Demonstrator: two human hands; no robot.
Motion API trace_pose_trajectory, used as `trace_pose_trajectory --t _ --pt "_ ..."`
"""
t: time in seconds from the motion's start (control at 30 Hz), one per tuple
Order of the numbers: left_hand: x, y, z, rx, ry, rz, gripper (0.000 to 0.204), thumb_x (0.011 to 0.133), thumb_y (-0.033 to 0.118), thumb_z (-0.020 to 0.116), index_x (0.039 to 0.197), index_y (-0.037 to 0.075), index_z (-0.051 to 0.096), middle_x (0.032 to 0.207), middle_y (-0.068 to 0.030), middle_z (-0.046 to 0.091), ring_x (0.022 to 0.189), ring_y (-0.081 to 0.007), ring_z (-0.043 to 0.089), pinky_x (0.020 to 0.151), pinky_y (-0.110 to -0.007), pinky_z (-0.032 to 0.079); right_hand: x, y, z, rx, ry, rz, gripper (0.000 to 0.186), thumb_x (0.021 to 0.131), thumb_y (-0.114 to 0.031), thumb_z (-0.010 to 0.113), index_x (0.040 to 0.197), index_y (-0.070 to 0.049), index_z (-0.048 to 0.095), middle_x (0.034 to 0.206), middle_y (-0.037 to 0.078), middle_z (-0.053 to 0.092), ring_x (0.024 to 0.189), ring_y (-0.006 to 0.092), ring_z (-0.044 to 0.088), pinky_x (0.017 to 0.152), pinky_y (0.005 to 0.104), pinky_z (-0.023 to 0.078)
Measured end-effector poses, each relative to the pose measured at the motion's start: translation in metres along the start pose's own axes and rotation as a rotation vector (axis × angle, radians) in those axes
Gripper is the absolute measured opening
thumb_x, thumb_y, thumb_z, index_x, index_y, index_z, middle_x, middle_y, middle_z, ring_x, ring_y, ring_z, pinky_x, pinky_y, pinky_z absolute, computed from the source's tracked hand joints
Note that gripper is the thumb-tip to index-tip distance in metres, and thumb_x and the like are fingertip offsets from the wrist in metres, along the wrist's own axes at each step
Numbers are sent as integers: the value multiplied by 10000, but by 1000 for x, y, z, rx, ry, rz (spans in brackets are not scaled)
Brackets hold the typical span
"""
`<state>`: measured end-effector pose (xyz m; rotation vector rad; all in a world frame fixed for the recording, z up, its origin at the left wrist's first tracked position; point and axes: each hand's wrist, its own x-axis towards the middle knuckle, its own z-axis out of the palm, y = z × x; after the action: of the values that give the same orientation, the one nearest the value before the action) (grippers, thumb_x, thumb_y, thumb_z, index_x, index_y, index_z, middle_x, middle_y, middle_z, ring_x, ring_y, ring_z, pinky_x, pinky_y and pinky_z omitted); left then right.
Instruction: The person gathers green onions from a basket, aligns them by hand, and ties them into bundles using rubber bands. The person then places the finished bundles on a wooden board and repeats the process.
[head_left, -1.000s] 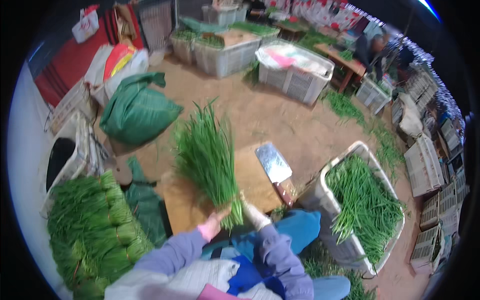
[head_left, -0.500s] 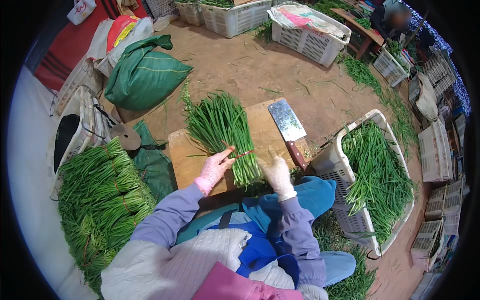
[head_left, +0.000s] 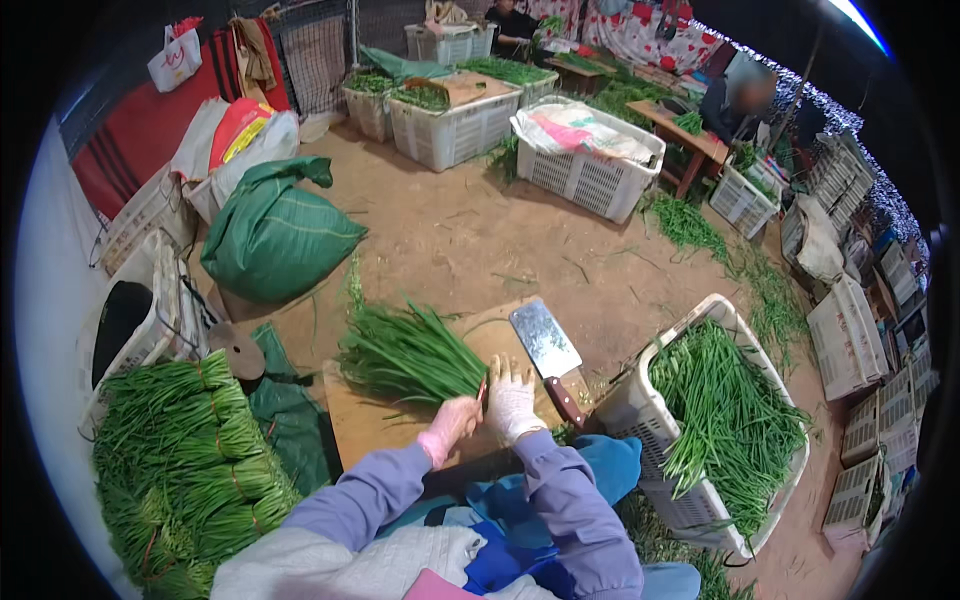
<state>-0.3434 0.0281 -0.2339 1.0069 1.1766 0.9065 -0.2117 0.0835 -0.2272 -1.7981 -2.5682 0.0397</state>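
On the near part of the wooden board [head_left: 368,428], the left hand [head_left: 455,425] is curled around the stem end of a bunch of greens [head_left: 410,352]; the right hand [head_left: 514,400], fingers straight and unclenched, lies over the stem ends. The bunch rests across the board's left half, ahead and left of both hands, its long axis slanting, leaf tips toward the board's far left corner. A knife [head_left: 545,338] lies along the board's right edge; a green sack [head_left: 280,240] sits beyond its far left corner.

The cleaver blade [head_left: 546,338] is glossy metal, the board [head_left: 372,428] smooth matt wood.
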Motion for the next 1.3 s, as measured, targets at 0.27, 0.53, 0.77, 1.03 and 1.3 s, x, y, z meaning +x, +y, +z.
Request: trace_pose_trajectory --t 0.27,0.53,0.77,1.03,1.3 --pt "-25 40 6 421 -154 643 99 763 34 521 672 41 483 615 -19 434 513 -99 440 464 -237 373 -51 -40 49 -49 -17 88 790 769 -370 574 1361 54 267 1298 215 426 1208 316 411 1054 461 248" --pt "-62 20 -18 218 -356 233 214 795 190 587 638 71 502 564 22 436 510 -107 427 460 -254 360 -19 -23 21 169 -24 3 586 796 -274 539 1286 16 396 1251 214 464 1163 338 451 1006 537 272" --pt "-71 30 17 -228 -183 -46 205 820 158 542 665 32 495 572 -32 457 479 -107 428 445 -226 324 -60 -51 62 23 215 -27 367 797 -159 466 1135 -23 508 970 128 575 915 254 548 844 419 391" --pt "-43 72 -33 -581 267 322 346 894 161 537 1186 -12 473 869 -66 586 790 -171 572 814 -316 462 -2 66 -23 651 373 74 513 714 -329 672 1118 -43 538 1132 165 533 1040 399 488 860 512 376" --pt "-64 46 22 852 -467 319 724 749 185 681 1352 -7 330 1345 -228 388 1286 -306 344 1078 -418 254 -20 108 49 417 23 481 544 712 -139 583 1227 -17 458 986 222 564 928 386 565 771 453 455"
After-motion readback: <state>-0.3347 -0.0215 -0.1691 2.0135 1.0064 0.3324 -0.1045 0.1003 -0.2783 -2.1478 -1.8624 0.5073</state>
